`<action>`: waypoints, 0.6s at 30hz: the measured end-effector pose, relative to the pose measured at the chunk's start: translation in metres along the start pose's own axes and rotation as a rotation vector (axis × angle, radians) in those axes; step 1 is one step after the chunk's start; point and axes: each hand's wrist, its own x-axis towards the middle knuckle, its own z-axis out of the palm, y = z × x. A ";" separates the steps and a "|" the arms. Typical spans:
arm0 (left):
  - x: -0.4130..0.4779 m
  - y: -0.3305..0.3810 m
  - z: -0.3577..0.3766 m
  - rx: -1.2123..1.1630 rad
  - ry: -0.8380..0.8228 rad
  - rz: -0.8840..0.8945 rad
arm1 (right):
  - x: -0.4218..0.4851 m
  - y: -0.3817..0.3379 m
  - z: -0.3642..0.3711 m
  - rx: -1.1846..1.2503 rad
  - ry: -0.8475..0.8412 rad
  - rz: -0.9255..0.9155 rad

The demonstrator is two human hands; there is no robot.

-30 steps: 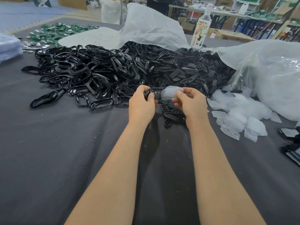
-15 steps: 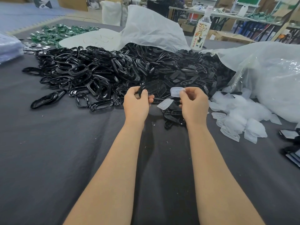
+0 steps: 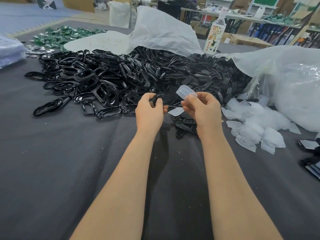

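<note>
My left hand (image 3: 149,110) grips a flat black plastic part (image 3: 165,98) just above the dark cloth. My right hand (image 3: 202,108) pinches a small translucent rubber pad (image 3: 185,91) between thumb and forefinger, and a second translucent pad (image 3: 175,112) sticks out below its fingers. The two hands are a short gap apart. A big heap of black plastic frames and parts (image 3: 131,78) lies right behind the hands.
Loose translucent pads (image 3: 254,125) lie at the right beside a large clear plastic bag (image 3: 290,80). A white bag (image 3: 161,32) and a drink bottle (image 3: 214,33) stand behind the heap. Green circuit boards (image 3: 65,34) are far left. Dark flat items (image 3: 310,153) sit at the right edge.
The hands have drawn apart: the translucent pad that lay on the black part a second ago is now lifted clear in my right hand, and a second pad shows beneath.
</note>
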 end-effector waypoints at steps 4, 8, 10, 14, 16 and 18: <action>-0.002 0.000 0.003 0.031 -0.007 0.047 | -0.008 0.002 0.006 -0.563 0.125 -0.446; -0.004 0.001 0.002 0.103 0.021 0.101 | -0.016 0.005 0.019 -0.671 -0.165 -0.529; -0.002 0.003 -0.001 0.060 -0.002 0.077 | -0.015 0.005 0.020 -0.616 -0.232 -0.467; -0.006 0.006 0.000 0.093 -0.064 0.127 | -0.013 0.004 0.016 -0.563 -0.168 -0.436; -0.008 0.005 0.002 0.131 -0.068 0.169 | -0.013 0.005 0.016 -0.543 -0.177 -0.388; -0.009 0.004 0.002 0.154 -0.050 0.192 | -0.012 0.007 0.016 -0.546 -0.194 -0.351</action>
